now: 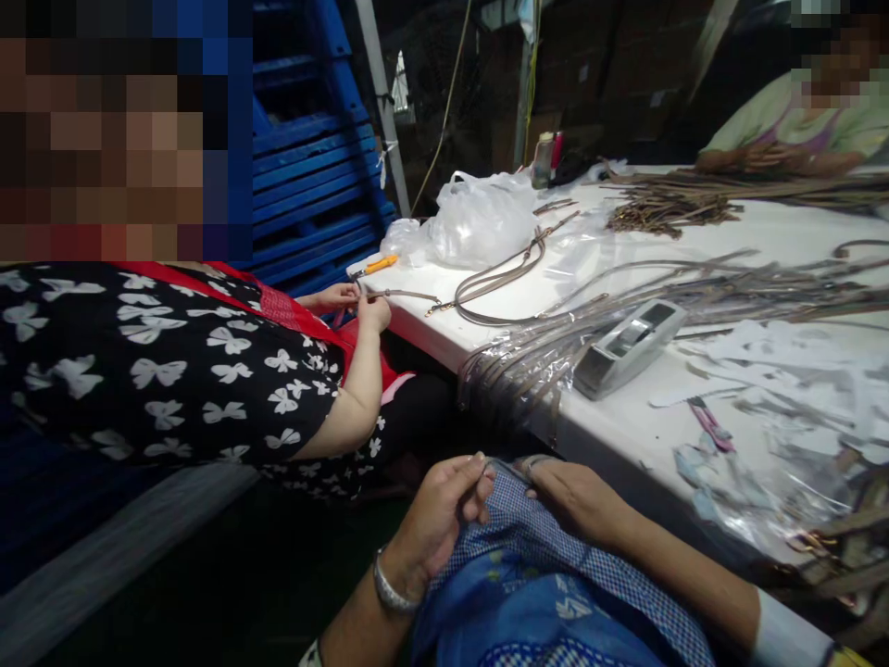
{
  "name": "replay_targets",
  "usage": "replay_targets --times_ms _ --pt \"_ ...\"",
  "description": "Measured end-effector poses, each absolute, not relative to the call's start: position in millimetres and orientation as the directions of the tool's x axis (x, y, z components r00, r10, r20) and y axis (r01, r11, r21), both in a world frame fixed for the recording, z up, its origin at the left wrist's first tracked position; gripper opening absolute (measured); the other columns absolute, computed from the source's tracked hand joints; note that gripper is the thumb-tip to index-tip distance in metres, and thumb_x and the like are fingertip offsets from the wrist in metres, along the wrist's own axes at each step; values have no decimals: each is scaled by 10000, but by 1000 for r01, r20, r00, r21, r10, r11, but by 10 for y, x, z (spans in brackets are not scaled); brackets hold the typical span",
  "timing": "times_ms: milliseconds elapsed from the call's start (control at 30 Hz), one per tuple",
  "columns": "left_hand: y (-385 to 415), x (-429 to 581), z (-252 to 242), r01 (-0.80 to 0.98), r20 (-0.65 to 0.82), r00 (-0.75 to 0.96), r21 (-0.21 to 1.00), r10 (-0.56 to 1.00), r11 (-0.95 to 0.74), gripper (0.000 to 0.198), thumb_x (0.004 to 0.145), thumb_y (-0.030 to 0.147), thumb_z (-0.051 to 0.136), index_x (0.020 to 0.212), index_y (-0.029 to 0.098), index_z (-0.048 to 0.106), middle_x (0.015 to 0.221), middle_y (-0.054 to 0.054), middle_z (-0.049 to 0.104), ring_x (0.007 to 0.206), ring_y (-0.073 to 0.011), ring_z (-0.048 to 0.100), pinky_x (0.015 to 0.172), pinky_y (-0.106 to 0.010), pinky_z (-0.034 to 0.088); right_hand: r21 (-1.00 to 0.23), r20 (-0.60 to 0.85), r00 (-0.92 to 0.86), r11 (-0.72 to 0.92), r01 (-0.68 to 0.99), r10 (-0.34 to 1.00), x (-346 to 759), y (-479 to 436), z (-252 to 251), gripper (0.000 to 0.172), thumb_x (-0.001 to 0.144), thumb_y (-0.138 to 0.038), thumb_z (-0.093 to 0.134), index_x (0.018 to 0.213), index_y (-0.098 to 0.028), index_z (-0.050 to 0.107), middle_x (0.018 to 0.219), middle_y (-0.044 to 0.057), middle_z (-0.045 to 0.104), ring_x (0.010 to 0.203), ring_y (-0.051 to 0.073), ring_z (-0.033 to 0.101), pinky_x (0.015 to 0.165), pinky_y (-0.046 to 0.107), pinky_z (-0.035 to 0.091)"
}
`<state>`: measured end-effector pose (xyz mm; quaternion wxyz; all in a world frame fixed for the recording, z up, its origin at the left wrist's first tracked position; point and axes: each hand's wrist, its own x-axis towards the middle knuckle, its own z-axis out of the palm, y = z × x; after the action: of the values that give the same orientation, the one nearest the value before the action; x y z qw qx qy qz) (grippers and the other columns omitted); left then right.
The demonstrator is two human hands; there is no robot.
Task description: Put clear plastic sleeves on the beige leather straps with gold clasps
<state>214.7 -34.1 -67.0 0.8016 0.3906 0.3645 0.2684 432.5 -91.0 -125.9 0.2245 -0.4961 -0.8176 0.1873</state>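
Above my lap, my left hand (451, 505) is closed in a pinch, thumb against the fingers; whatever it holds is too small to name. My right hand (573, 496) is beside it, back upward, fingers curled down near the blue checked apron (548, 547). A thin greyish edge shows at its fingertips, and I cannot make out what it is. Nearest on the white table (611, 435) are plastic-wrapped brown straps (514, 361) hanging over the edge and a grey-white tape dispenser (629, 347).
At left, a co-worker in a butterfly-print top (159, 371) handles a thin strap (406, 294). Another person (778, 148) sits across the table. A white plastic bag (479, 218), yellow-handled tool (381, 264), pink cutter (712, 426), strap pile (667, 208) and paper scraps (770, 357) lie there.
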Motion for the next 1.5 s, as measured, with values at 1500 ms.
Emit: replay_targets --times_ms 1500 --pt "-329 2062 -1077 336 218 565 820 795 -463 421 859 202 577 1276 260 559 1263 -42 630 1166 -205 570 1043 -357 426 -656 -528 -460 -687 -312 714 4120 -724 -755 252 866 -336 576 833 -99 654 603 -73 286 474 55 187 474 167 359"
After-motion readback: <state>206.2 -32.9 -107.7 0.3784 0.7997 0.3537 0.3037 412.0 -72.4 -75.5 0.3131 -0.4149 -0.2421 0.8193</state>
